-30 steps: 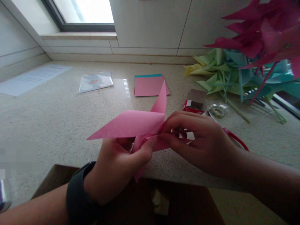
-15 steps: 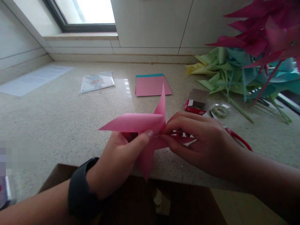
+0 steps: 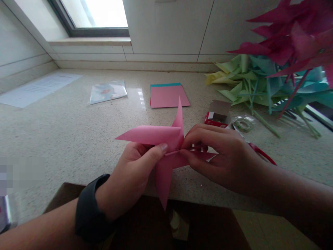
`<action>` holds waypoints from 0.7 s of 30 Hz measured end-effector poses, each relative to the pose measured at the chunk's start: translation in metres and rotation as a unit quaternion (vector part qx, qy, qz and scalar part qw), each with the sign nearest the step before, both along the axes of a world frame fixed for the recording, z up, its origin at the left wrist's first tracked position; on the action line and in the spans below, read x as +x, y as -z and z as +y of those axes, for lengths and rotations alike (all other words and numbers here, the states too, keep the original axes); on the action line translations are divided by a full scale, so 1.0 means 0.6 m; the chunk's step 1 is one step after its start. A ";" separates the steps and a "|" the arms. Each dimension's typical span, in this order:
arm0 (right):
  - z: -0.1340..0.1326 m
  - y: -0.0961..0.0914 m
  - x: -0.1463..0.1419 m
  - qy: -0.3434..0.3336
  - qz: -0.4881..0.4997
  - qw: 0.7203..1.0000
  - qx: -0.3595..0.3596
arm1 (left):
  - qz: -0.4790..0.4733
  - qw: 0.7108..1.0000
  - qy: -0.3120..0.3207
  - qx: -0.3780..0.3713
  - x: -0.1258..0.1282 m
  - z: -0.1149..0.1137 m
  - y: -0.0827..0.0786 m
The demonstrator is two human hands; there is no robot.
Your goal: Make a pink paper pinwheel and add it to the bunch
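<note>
Clamping a pink pinwheel [image 3: 156, 133] over the edge of the counter [image 3: 78, 139] with the left hand [image 3: 131, 170], fingers mostly hidden; pinching near its covered middle with the right hand [image 3: 226, 152]. Beyond, can see a red handle [image 3: 262, 154] half hidden by that hand, and darker pinwheels [image 3: 283, 38] cut off at right

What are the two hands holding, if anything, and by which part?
A pink paper pinwheel: the left hand grips it just left of centre, thumb on top; the right hand touches near its centre, exact hold hidden.
</note>
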State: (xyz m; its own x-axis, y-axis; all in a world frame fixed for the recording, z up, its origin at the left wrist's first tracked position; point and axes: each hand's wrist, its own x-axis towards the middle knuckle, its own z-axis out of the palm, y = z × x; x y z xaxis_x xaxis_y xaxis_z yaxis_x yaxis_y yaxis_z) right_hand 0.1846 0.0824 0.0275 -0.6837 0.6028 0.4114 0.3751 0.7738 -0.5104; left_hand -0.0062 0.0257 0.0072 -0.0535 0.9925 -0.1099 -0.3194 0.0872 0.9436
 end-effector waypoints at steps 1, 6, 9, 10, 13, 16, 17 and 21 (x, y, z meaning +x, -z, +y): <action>0.000 0.000 0.000 -0.003 0.003 1.000 -0.003 | -0.004 1.000 0.000 0.001 0.000 0.000 0.000; -0.001 -0.003 -0.003 -0.010 0.030 0.999 -0.015 | -0.014 1.000 0.021 -0.014 -0.002 -0.001 -0.001; -0.003 -0.005 -0.004 -0.005 0.036 0.999 -0.032 | 0.006 0.999 0.020 -0.028 -0.003 -0.005 -0.002; -0.004 -0.004 -0.004 -0.003 0.035 0.999 -0.039 | 0.020 0.999 0.021 -0.030 -0.002 -0.006 -0.002; -0.004 -0.003 -0.004 0.006 0.038 0.998 -0.057 | 0.068 0.997 0.028 -0.026 -0.002 -0.006 -0.002; -0.004 -0.002 -0.003 0.009 0.043 0.997 -0.066 | 0.112 0.993 0.027 -0.014 -0.002 -0.005 -0.003; -0.004 -0.002 -0.003 0.010 0.044 0.997 -0.068 | 0.126 0.992 0.027 -0.006 -0.002 -0.004 -0.003; -0.004 -0.003 -0.005 0.014 0.043 0.996 -0.075 | 0.186 0.982 0.030 0.009 -0.004 -0.005 -0.004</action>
